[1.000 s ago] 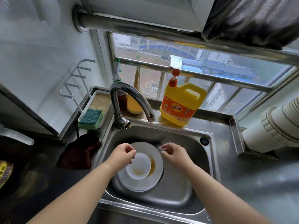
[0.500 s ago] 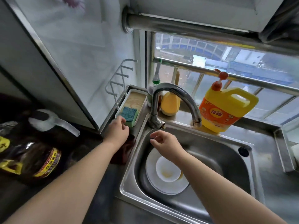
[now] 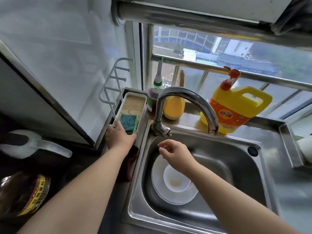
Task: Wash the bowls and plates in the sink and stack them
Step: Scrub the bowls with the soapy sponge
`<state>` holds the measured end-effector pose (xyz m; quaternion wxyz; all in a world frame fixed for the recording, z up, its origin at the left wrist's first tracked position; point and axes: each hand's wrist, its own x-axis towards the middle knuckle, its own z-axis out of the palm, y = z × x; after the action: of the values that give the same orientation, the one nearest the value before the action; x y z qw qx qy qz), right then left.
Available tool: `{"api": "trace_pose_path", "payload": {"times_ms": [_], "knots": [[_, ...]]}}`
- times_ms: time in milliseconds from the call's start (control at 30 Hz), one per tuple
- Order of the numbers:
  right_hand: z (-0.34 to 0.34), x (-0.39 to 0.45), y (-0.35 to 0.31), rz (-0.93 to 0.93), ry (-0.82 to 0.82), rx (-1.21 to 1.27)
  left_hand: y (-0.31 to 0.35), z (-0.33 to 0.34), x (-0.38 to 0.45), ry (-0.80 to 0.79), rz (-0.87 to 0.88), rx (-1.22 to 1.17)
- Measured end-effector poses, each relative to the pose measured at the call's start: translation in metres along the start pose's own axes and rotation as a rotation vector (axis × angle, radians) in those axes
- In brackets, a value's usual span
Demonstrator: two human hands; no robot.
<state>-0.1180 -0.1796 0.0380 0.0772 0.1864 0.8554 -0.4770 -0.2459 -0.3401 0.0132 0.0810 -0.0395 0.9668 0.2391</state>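
At far left, a dark bottle with a yellow-and-red label (image 3: 25, 195) lies on the dark counter, with a white ladle-like utensil (image 3: 36, 146) above it; both are blurred. A white wire rack (image 3: 112, 83) is fixed to the wall beside the window.

The left hand (image 3: 119, 136) reaches to the near end of the white tray (image 3: 133, 98) at the sink's left edge. Its fingers touch the green-and-blue sponge (image 3: 129, 122) lying in the tray; whether they are closed around the sponge cannot be told, as the fingertips are hidden. A dark red cloth (image 3: 129, 166) lies beneath the left wrist, against the sink rim.

The steel sink (image 3: 236, 166) holds a white plate (image 3: 179, 198) with a white bowl (image 3: 175, 181) resting in it; the bowl shows a yellowish residue. The right hand (image 3: 175, 155) hovers over the basin, above the plate, just below the faucet (image 3: 184, 105) base. Its fingers are loosely curled and hold nothing.

Behind the faucet stand a green-capped bottle (image 3: 156, 95) and a yellow-orange container (image 3: 173, 107). Further right, a yellow detergent jug (image 3: 236, 108) with a red pump stands on the window ledge.
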Motion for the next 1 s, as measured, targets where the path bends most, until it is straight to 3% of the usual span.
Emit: {"api": "trace_pose_path", "payload": {"times_ms": [167, 267, 333, 433, 500, 600, 700, 833, 933, 1000], "knots": [[-0.007, -0.005, 0.016, 0.058, 0.034, 0.017, 0.012, -0.021, -0.018, 0.077, -0.044, -0.328], [-0.010, -0.014, 0.024, 0.111, 0.032, 0.094, 0.014, -0.024, -0.056, 0.035, -0.033, -0.515], [-0.010, -0.020, 0.032, 0.174, 0.018, 0.156, 0.014, -0.013, -0.084, -0.101, -0.110, -0.708], [-0.008, -0.033, 0.051, 0.303, -0.011, 0.331, 0.024, 0.013, -0.119, -0.470, -0.415, -1.099], [-0.008, -0.044, 0.064, 0.383, -0.033, 0.510, 0.034, 0.026, -0.137, -0.687, -0.599, -1.212], [-0.013, -0.061, 0.083, 0.413, -0.047, 0.798, 0.044, 0.041, -0.153, -0.889, -0.760, -1.310], [-0.018, -0.077, 0.098, 0.376, -0.071, 1.045, 0.045, 0.055, -0.164, -1.048, -0.791, -1.290], [-0.025, -0.090, 0.111, 0.320, -0.069, 1.253, 0.049, 0.076, -0.183, -1.173, -0.707, -1.058], [-0.031, -0.091, 0.118, 0.333, -0.067, 1.274, 0.050, 0.088, -0.186, -1.034, -0.575, -0.746], [-0.036, -0.089, 0.124, 0.385, -0.061, 1.181, 0.043, 0.092, -0.182, -0.894, -0.365, -0.550]]}}
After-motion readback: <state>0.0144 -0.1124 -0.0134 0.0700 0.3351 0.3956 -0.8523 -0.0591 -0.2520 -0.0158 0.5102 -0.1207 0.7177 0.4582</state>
